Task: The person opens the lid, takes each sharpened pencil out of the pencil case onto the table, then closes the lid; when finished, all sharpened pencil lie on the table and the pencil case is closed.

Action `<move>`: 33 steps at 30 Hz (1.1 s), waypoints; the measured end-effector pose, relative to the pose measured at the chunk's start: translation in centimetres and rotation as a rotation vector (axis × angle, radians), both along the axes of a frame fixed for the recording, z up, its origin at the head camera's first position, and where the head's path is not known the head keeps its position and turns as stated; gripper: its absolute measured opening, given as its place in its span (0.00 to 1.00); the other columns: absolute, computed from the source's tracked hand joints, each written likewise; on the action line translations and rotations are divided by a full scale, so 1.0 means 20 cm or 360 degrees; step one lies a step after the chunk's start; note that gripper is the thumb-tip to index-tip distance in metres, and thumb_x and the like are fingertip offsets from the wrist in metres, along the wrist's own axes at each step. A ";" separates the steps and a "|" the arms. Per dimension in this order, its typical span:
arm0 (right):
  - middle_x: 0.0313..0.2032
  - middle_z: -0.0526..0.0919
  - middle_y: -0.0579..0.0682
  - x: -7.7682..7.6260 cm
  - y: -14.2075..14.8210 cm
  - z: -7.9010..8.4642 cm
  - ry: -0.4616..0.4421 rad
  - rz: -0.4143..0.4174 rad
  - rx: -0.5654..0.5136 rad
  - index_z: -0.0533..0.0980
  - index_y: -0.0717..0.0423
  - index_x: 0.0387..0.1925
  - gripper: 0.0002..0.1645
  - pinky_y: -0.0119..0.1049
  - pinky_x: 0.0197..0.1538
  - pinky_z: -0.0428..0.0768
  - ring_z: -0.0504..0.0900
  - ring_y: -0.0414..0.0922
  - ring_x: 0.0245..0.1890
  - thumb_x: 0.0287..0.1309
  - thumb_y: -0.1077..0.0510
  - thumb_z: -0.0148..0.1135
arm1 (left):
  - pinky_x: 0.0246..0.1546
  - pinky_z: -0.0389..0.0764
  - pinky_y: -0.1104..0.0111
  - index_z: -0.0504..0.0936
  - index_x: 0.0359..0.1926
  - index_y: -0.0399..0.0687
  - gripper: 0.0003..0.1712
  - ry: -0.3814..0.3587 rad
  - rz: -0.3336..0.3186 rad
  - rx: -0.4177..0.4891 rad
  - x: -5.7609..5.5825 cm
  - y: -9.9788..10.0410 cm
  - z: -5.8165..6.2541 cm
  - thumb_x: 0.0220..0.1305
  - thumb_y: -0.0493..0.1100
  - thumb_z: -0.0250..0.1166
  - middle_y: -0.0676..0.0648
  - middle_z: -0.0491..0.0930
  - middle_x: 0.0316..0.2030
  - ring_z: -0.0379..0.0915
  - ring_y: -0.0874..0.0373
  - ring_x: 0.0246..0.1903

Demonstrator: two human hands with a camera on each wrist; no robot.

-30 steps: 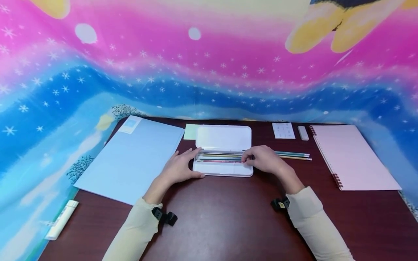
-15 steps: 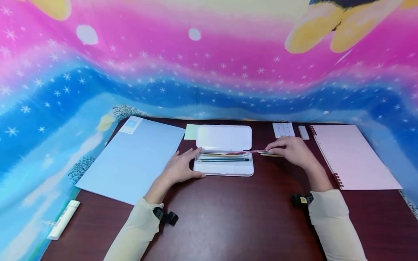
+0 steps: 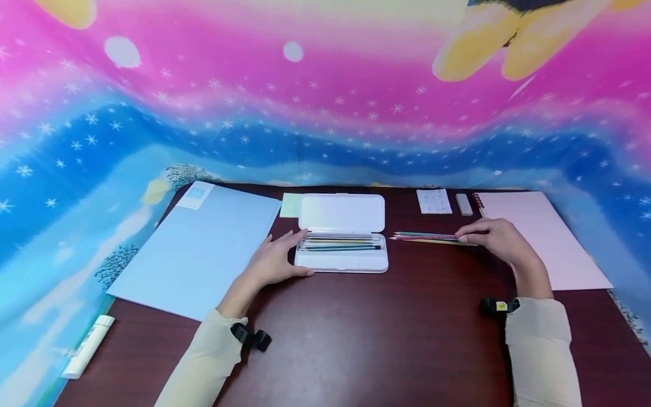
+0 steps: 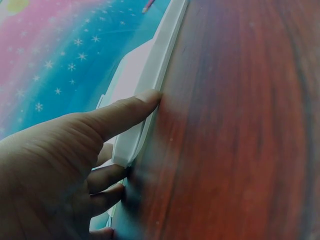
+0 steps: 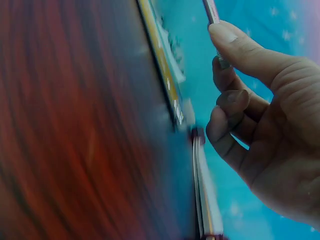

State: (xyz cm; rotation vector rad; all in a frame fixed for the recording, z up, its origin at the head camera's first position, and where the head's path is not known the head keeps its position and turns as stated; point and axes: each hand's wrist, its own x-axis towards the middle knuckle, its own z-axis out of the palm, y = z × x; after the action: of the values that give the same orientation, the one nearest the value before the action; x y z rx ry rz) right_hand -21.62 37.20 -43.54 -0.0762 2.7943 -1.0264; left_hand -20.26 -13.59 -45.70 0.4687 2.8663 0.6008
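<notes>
A white pencil case (image 3: 346, 267) lies with its lid up and several pencils (image 3: 341, 247) inside. My left hand (image 3: 274, 260) holds its left end, the thumb at the front edge and the fingers at the far side; the left wrist view shows the thumb (image 4: 122, 112) pressed along the case wall. To the right of the case, my right hand (image 3: 500, 240) pinches a reddish pencil (image 5: 212, 11) by its end between thumb and forefinger. In the head view this pencil overlaps green and yellow pencils (image 3: 432, 242) lying on the table, all pointing toward the case.
On the left lie a blue folder (image 3: 198, 249) and a white tube-like stick (image 3: 89, 347). A green paper (image 3: 290, 205) sits beside the lid. At the back right are a printed paper slip (image 3: 434, 201), an eraser (image 3: 463, 204) and a pink spiral notebook (image 3: 564, 249).
My right hand has taken the reddish pencil out of the case and carried it right to the pencils on the table. The left hand stays on the case. The head view has shifted slightly.
</notes>
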 end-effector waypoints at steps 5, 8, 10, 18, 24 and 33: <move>0.56 0.83 0.56 0.01 0.07 -0.02 -0.0102 -0.0064 -0.0003 0.87 0.46 0.51 0.24 0.35 0.46 0.80 0.76 0.47 0.51 0.65 0.37 0.64 | 0.78 0.48 0.41 0.58 0.80 0.60 0.59 0.0005 0.0010 0.0000 0.00 -0.01 0.01 0.51 0.67 0.75 0.45 0.68 0.74 0.57 0.48 0.77; 0.59 0.79 0.56 0.02 0.12 -0.03 -0.0180 -0.0098 -0.0013 0.86 0.47 0.53 0.27 0.35 0.42 0.78 0.75 0.47 0.49 0.65 0.35 0.62 | 0.78 0.48 0.41 0.58 0.80 0.60 0.59 0.0005 0.0005 -0.0006 0.00 -0.01 0.01 0.51 0.68 0.75 0.45 0.68 0.74 0.57 0.48 0.77; 0.59 0.78 0.56 0.03 0.14 -0.04 -0.0216 -0.0117 -0.0023 0.85 0.47 0.53 0.28 0.36 0.38 0.76 0.73 0.48 0.45 0.65 0.34 0.62 | 0.78 0.48 0.41 0.58 0.79 0.60 0.59 0.0001 0.0008 -0.0007 0.00 -0.01 0.01 0.51 0.68 0.75 0.45 0.68 0.73 0.57 0.48 0.77; 0.62 0.77 0.58 0.02 0.13 -0.04 -0.0267 -0.0113 0.0001 0.86 0.47 0.53 0.28 0.36 0.44 0.75 0.72 0.50 0.52 0.63 0.34 0.64 | 0.78 0.48 0.41 0.58 0.79 0.59 0.59 0.0003 0.0014 0.0007 0.00 -0.01 0.01 0.51 0.67 0.75 0.45 0.68 0.73 0.57 0.47 0.77; 0.44 0.83 0.56 0.01 0.09 -0.05 -0.0177 0.0004 0.0140 0.85 0.51 0.46 0.15 0.37 0.39 0.75 0.74 0.50 0.41 0.67 0.47 0.66 | 0.78 0.48 0.41 0.58 0.79 0.59 0.59 -0.0003 0.0024 -0.0002 0.02 -0.02 0.00 0.51 0.67 0.75 0.45 0.69 0.73 0.57 0.47 0.77; 0.36 0.80 0.53 -0.02 0.04 -0.04 -0.0136 0.0048 0.0214 0.81 0.54 0.40 0.05 0.40 0.41 0.73 0.73 0.51 0.39 0.66 0.57 0.65 | 0.78 0.48 0.42 0.58 0.79 0.60 0.59 0.0000 0.0011 -0.0011 0.00 -0.01 0.00 0.51 0.67 0.75 0.45 0.69 0.73 0.57 0.48 0.77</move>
State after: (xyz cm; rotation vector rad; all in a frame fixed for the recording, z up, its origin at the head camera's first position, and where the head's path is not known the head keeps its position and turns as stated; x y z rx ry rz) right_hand -21.96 37.96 -44.36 -0.0566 2.7668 -0.8127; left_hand -20.22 -13.76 -45.68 0.4580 2.8705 0.5920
